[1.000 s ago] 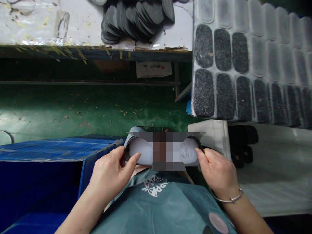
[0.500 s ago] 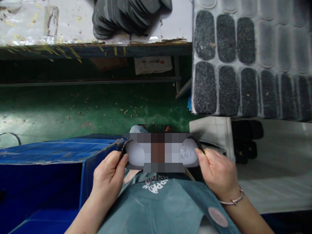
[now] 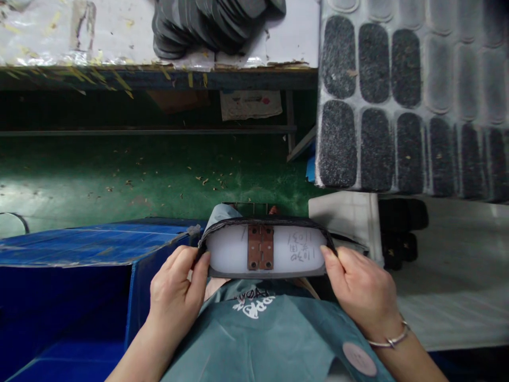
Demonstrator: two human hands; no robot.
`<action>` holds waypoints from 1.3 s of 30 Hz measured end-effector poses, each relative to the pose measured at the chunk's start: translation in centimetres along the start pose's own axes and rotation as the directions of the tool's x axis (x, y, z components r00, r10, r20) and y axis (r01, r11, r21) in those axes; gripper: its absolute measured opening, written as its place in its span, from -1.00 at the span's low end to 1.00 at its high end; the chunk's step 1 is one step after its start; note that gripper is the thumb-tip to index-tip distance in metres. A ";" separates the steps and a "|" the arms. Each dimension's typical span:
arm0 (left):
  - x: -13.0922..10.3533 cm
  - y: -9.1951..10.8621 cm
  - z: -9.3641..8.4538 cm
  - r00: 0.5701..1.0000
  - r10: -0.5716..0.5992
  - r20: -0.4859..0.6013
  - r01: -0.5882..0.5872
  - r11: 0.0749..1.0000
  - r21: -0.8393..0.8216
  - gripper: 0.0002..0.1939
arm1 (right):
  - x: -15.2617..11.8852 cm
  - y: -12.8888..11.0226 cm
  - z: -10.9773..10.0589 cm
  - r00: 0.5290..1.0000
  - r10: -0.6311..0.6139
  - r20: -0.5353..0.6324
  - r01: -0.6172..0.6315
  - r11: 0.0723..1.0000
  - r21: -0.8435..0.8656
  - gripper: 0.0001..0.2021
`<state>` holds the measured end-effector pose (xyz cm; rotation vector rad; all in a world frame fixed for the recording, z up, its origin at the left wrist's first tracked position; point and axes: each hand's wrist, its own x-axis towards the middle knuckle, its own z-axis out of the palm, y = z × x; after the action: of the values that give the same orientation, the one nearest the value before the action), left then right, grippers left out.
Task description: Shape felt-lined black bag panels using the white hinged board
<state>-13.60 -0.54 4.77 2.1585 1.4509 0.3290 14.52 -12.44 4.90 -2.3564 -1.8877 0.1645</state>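
In front of my apron lies a long white rounded block (image 3: 228, 249) with handwriting at its right part. A brown metal hinge (image 3: 260, 248) is fixed at its middle. Dark fabric (image 3: 262, 220) runs round the block's edge. My left hand (image 3: 178, 292) pinches this fabric at the left end, thumb against the rim. At the right end my right hand (image 3: 360, 286), with a bracelet on the wrist, grips the fabric, its thumb on the block's edge.
A blue bin (image 3: 133, 297) stands at the left. Stacked dark pieces (image 3: 210, 26) lie on the worktable (image 3: 115, 37) ahead. Upper right is a board (image 3: 377, 106) with dark oval pads. Black items (image 3: 401, 212) rest on a white surface (image 3: 457, 265) below it.
Both hands have moved slightly apart, the right one further right, still gripping the fabric. The block's middle and hinge, pixelated before, now show clearly.
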 end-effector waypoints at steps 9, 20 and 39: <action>0.3 0.5 -1.2 0.996 -0.017 0.084 0.022 0.998 -0.063 -0.78 | 0.6 0.5 -0.2 0.993 0.091 0.073 -0.098 0.990 0.098 -0.68; 2.0 0.9 -1.4 0.994 0.006 0.112 -0.018 0.994 0.112 -0.78 | 1.2 0.5 -0.1 1.000 0.027 0.009 -0.027 0.996 0.085 -0.72; 2.5 0.4 0.7 0.998 0.051 -0.028 -0.044 0.976 0.215 -0.65 | 2.0 -0.5 0.1 0.986 0.148 0.070 -0.141 0.985 -0.101 -0.67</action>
<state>-11.96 1.42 4.22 2.3717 1.5147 0.2356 14.49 -10.42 4.81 -2.5887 -1.7946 0.1840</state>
